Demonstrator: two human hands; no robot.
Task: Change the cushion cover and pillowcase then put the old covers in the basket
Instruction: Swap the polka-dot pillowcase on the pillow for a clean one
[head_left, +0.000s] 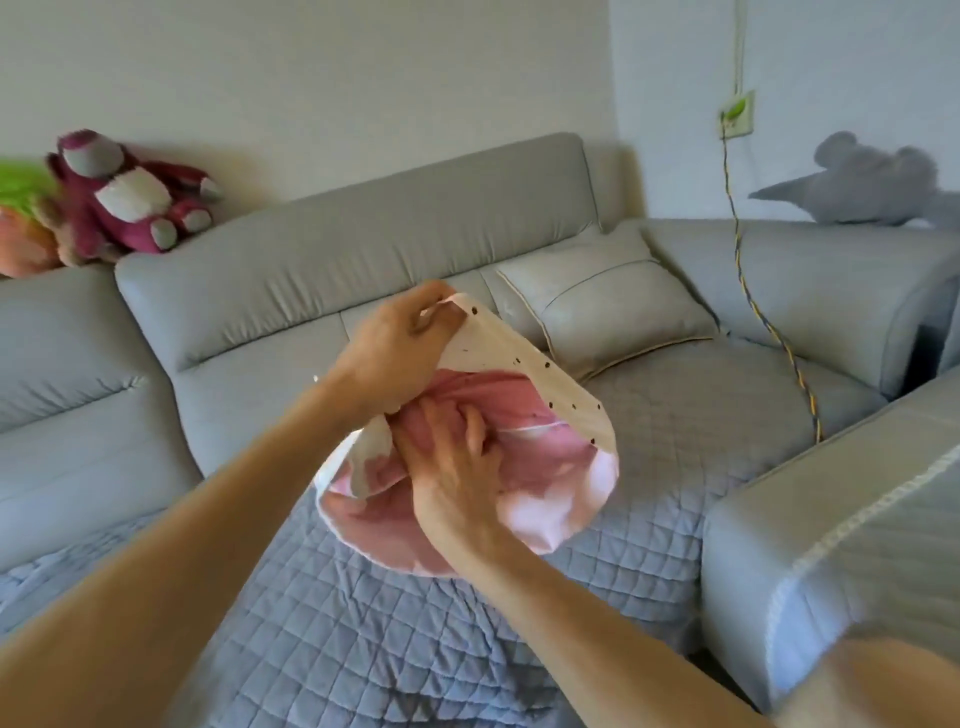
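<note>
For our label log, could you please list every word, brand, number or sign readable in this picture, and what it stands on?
No readable text anywhere.
White cover, pinched by the left hand: dark dots only, no letters.
Pink cushion, gripped by the right hand: no print.
Wall socket: too small and blurred to read.

A grey corner sofa (363, 244) has a quilted blue-grey cover (363, 623) spread over its seat. A grey pillow (613, 306) leans in the corner. A braided cable (779, 338) trails across the seat beside it. A magenta plush bear (130, 197) sits on the left backrest and a grey plush toy (872, 182) lies on the right one.
</note>
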